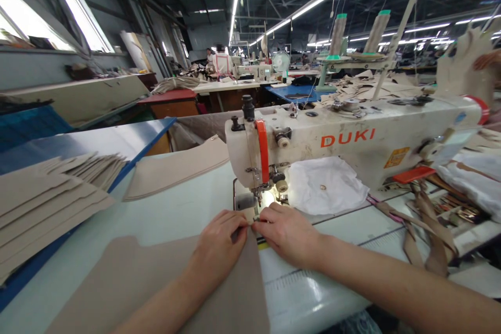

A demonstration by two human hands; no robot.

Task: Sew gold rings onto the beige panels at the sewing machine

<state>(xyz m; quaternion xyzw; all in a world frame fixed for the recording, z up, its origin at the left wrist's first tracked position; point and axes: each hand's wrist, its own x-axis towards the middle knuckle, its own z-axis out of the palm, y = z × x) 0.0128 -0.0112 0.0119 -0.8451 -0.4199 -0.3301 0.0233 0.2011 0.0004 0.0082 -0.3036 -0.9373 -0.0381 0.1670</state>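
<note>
A large beige fabric panel (pixel 164 266) lies on the pale green sewing table, its far edge reaching the needle area of the sewing machine (pixel 305 138). My left hand (pixel 221 242) pinches the panel's edge just in front of the presser foot. Close beside it, my right hand (pixel 287 232) is closed on the same edge, the fingertips of both hands almost touching. A small lamp lights the needle area. Part of the presser foot and the fabric's edge is hidden by my fingers.
At left, stacked beige panels (pixel 50 198) rest on a blue table. More cut pieces (pixel 180 167) lie behind the machine head. A white cloth (pixel 326 185) sits under the machine arm; straps (pixel 428 229) and scissors are at right. Thread cones (pixel 338 36) stand behind, and another person's hand (pixel 487 60) shows far right.
</note>
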